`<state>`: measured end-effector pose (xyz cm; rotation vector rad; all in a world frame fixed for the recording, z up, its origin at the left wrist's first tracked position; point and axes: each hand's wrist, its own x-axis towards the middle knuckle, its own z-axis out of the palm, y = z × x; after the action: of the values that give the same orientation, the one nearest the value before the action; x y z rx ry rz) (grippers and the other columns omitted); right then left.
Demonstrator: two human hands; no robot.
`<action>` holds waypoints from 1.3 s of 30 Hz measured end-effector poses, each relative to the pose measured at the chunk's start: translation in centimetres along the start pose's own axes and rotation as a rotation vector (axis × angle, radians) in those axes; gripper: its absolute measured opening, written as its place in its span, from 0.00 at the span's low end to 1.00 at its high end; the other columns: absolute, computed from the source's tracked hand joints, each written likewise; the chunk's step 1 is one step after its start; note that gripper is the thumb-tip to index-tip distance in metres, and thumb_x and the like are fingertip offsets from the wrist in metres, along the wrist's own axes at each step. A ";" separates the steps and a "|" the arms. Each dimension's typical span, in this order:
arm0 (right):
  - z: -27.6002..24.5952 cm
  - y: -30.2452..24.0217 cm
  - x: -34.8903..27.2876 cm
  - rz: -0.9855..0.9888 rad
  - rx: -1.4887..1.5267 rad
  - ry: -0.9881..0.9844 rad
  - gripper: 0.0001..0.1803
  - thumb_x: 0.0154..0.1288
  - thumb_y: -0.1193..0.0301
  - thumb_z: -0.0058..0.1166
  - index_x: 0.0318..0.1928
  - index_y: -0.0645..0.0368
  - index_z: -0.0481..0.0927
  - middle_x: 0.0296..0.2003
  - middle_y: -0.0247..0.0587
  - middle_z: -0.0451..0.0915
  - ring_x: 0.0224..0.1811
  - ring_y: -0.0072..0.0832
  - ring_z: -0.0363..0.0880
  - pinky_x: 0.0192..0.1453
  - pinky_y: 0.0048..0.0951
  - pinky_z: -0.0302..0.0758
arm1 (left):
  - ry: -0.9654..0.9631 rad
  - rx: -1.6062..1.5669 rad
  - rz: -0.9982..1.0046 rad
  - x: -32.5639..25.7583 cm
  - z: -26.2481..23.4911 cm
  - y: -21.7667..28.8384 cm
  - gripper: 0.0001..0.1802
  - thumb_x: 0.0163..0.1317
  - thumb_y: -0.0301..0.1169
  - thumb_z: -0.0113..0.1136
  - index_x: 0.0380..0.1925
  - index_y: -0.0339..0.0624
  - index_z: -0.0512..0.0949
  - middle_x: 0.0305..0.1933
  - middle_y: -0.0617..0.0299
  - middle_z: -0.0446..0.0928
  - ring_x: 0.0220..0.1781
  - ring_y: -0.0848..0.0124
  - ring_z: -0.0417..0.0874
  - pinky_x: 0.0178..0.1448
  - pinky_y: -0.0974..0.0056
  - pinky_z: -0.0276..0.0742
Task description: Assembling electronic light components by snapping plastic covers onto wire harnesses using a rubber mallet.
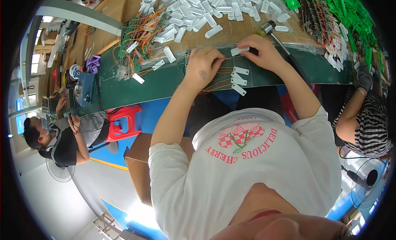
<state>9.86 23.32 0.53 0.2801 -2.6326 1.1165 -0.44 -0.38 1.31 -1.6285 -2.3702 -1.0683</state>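
Flat white rectangular plate (236, 51) is lying at nine o'clock from the right hand (260, 52), long axis running roughly nine-to-three; I am observing that nearer hand pinching it, the left hand (203, 67) gripping a thin orange wire (228, 58).

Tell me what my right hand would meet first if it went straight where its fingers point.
Past the small white flat rectangular piece it holds, your right hand would probably meet your left hand first, though relative depth is unclear.
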 end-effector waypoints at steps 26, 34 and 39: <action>0.6 -0.3 -0.5 -0.269 -0.333 0.034 0.13 0.56 0.75 0.62 0.43 0.59 0.83 0.44 0.39 0.78 0.47 0.38 0.77 0.50 0.39 0.76 | 0.031 0.240 0.225 2.3 2.1 -1.5 0.09 0.53 0.27 0.65 0.36 0.49 0.81 0.38 0.64 0.77 0.44 0.62 0.80 0.50 0.56 0.71; 1.5 -0.3 -0.9 -0.246 -0.432 0.037 0.14 0.57 0.75 0.61 0.46 0.58 0.83 0.43 0.38 0.79 0.46 0.37 0.78 0.48 0.36 0.77 | 0.020 0.230 0.221 1.9 2.1 -1.6 0.09 0.53 0.27 0.63 0.36 0.49 0.82 0.38 0.64 0.77 0.45 0.60 0.79 0.48 0.56 0.73; 2.2 -0.6 -1.4 -0.221 -0.419 0.071 0.16 0.55 0.75 0.62 0.46 0.55 0.83 0.43 0.36 0.79 0.46 0.37 0.78 0.48 0.38 0.77 | 0.007 0.199 0.184 1.4 2.0 -1.5 0.09 0.53 0.26 0.63 0.36 0.47 0.82 0.38 0.62 0.76 0.45 0.59 0.79 0.48 0.55 0.73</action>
<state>10.99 21.39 -1.02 0.4193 -2.6123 0.4815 -1.66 1.55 -0.31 -1.7250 -2.1888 -0.7780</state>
